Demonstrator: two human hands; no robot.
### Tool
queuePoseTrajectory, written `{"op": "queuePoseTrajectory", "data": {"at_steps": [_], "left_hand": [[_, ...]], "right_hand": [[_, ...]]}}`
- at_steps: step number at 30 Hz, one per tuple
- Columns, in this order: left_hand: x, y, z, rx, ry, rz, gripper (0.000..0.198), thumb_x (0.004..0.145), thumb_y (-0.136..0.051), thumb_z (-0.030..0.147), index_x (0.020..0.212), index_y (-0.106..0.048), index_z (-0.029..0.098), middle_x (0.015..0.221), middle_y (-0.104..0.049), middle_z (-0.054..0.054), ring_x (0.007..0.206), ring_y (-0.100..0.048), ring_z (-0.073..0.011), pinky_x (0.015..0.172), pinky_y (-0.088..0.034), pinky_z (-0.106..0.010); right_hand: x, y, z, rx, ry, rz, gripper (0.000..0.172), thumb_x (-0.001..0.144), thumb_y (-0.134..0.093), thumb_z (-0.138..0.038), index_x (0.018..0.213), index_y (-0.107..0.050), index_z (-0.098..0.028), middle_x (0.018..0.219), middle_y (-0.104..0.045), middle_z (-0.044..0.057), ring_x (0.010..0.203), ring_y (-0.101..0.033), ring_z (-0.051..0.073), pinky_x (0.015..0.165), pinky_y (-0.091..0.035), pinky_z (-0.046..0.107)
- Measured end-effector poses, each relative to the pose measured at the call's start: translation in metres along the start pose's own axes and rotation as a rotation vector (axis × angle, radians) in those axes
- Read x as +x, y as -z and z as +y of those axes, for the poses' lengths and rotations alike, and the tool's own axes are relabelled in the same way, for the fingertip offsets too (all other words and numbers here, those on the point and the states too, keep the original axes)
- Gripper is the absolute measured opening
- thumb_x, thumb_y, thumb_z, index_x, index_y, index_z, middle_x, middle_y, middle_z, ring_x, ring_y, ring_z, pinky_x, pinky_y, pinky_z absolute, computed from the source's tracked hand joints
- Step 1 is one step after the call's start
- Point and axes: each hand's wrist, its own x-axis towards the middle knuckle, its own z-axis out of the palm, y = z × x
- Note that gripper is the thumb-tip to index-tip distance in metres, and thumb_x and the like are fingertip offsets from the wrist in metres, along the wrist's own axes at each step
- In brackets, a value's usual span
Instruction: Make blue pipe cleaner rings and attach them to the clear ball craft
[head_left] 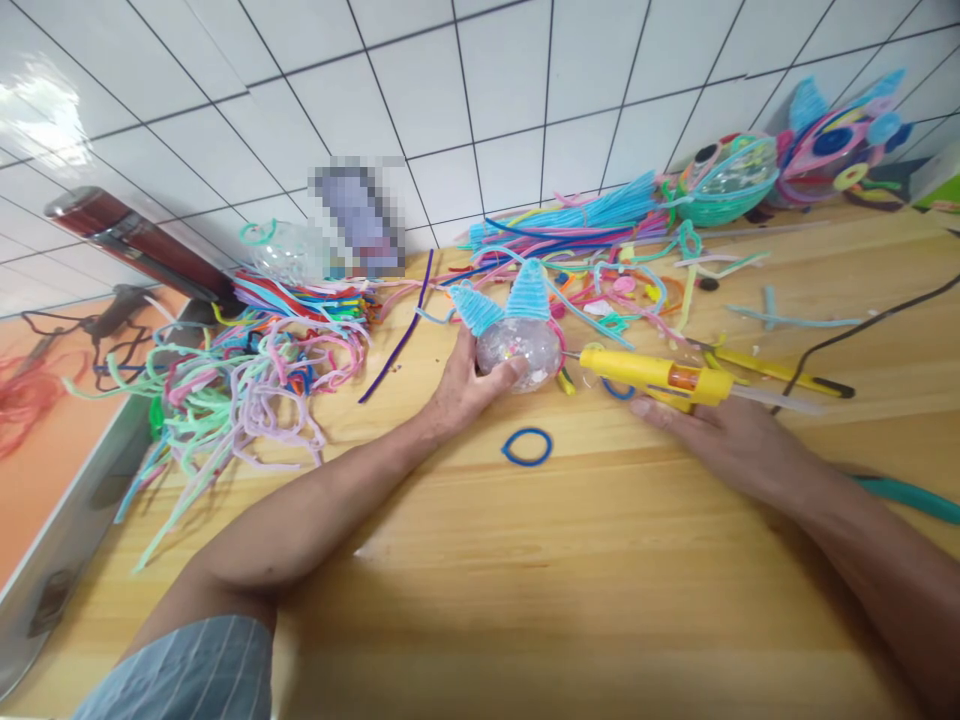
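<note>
the left hand [466, 385] is curled around the lower left of a clear ball [519, 355], its thumb lying across the front, and holds it against or just above the bench [480, 590]; which of the two cannot be told. bright flecks show in the ball, and two light blue ears [529, 290] of coiled fuzzy stem stand on its top, the left one tilted outward. the right hand [724, 435] is closed around the grip of a yellow glue gun [637, 368], with a pale glue stick [780, 399] jutting from its rear. the nozzle points left at the ball's right side, near a pink strip on it; whether it touches is too blurred to tell. a blue loop [527, 447] lies on the bench in front of the ball, and a second blue ring [619, 390] lies partly hidden below the gun. a purple stem [397, 328] lies to the left of the ball, and beyond that a tangle of pale green and lilac stems [217, 390]. behind the ball rests a bundle of light blue stems [600, 212], with a green-wrapped ball [727, 185] at its right end.
</note>
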Motion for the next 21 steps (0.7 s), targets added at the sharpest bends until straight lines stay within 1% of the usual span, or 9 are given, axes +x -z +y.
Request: {"op": "queuePoseTrajectory", "data": {"at_steps": [2, 5, 7, 10, 11, 14, 16, 19, 21], "left_hand": [[0.0, 0.0, 0.0, -0.002, -0.006, 0.003, 0.074, 0.08, -0.075, 0.069, 0.13, -0.05, 0.02, 0.127, -0.066, -0.013, 0.126, -0.061, -0.0332, 0.11, -0.05, -0.049], [0.001, 0.0, -0.001, -0.006, -0.013, 0.003, 0.074, 0.081, -0.075, 0.069, 0.131, -0.05, 0.021, 0.128, -0.066, -0.013, 0.125, -0.061, -0.0324, 0.11, -0.05, -0.048], [0.001, 0.0, -0.002, -0.004, -0.013, -0.003, 0.075, 0.081, -0.075, 0.069, 0.131, -0.049, 0.02, 0.129, -0.066, -0.013, 0.124, -0.061, -0.0319, 0.11, -0.05, -0.048], [0.001, 0.0, -0.003, 0.009, -0.015, -0.006, 0.079, 0.081, -0.074, 0.071, 0.134, -0.048, 0.019, 0.131, -0.065, -0.014, 0.124, -0.062, -0.0318, 0.109, -0.05, -0.047], [0.001, 0.0, -0.003, 0.015, -0.017, -0.007, 0.079, 0.081, -0.074, 0.071, 0.135, -0.048, 0.019, 0.131, -0.065, -0.014, 0.124, -0.062, -0.0318, 0.109, -0.05, -0.047], [0.001, 0.001, -0.003, 0.03, -0.034, -0.009, 0.076, 0.083, -0.072, 0.07, 0.134, -0.048, 0.02, 0.132, -0.065, -0.013, 0.124, -0.062, -0.0317, 0.109, -0.051, -0.046], [0.001, 0.001, -0.003, 0.031, -0.043, -0.009, 0.074, 0.083, -0.072, 0.07, 0.133, -0.049, 0.02, 0.133, -0.065, -0.013, 0.125, -0.062, -0.0315, 0.109, -0.051, -0.046], [0.002, 0.001, -0.003, 0.038, -0.035, -0.003, 0.074, 0.082, -0.073, 0.069, 0.132, -0.05, 0.02, 0.13, -0.065, -0.013, 0.123, -0.062, -0.0311, 0.109, -0.051, -0.046], [0.002, 0.0, -0.005, 0.045, -0.03, 0.005, 0.074, 0.081, -0.074, 0.068, 0.132, -0.05, 0.02, 0.127, -0.066, -0.012, 0.122, -0.062, -0.0306, 0.108, -0.051, -0.046]], "right_hand": [[-0.001, 0.001, -0.001, 0.044, -0.029, -0.066, 0.056, 0.084, -0.048, -0.064, 0.104, -0.082, -0.023, 0.104, -0.084, 0.009, 0.1, -0.079, 0.039, 0.09, -0.064, 0.052], [-0.001, 0.002, 0.001, 0.048, -0.089, -0.094, 0.057, 0.083, -0.049, -0.066, 0.098, -0.082, -0.022, 0.1, -0.083, 0.012, 0.1, -0.077, 0.043, 0.092, -0.062, 0.058], [-0.002, 0.0, 0.005, 0.113, -0.058, -0.067, 0.054, 0.081, -0.054, -0.067, 0.098, -0.081, -0.023, 0.103, -0.083, 0.011, 0.102, -0.077, 0.042, 0.095, -0.062, 0.059], [-0.002, -0.005, 0.014, 0.278, 0.042, 0.019, 0.048, 0.082, -0.064, -0.064, 0.109, -0.08, -0.028, 0.123, -0.08, 0.007, 0.116, -0.074, 0.037, 0.108, -0.057, 0.054], [-0.002, -0.007, 0.016, 0.326, 0.051, 0.035, 0.046, 0.083, -0.067, -0.063, 0.111, -0.079, -0.029, 0.125, -0.079, 0.006, 0.117, -0.073, 0.035, 0.11, -0.056, 0.053], [-0.005, -0.01, 0.019, 0.436, 0.029, 0.01, 0.042, 0.081, -0.073, -0.064, 0.102, -0.079, -0.029, 0.113, -0.081, 0.007, 0.108, -0.075, 0.033, 0.101, -0.061, 0.052], [-0.009, -0.006, 0.017, 0.474, 0.02, -0.009, 0.04, 0.077, -0.077, -0.064, 0.093, -0.078, -0.028, 0.103, -0.081, 0.007, 0.1, -0.076, 0.032, 0.094, -0.064, 0.05], [-0.019, 0.016, 0.012, 0.49, -0.024, 0.029, 0.039, 0.071, -0.084, -0.061, 0.09, -0.078, -0.027, 0.093, -0.079, 0.006, 0.088, -0.074, 0.029, 0.087, -0.064, 0.047], [-0.027, 0.039, 0.013, 0.531, -0.049, 0.142, 0.043, 0.068, -0.086, -0.062, 0.091, -0.078, -0.027, 0.091, -0.078, 0.006, 0.082, -0.072, 0.026, 0.08, -0.062, 0.044]]}}
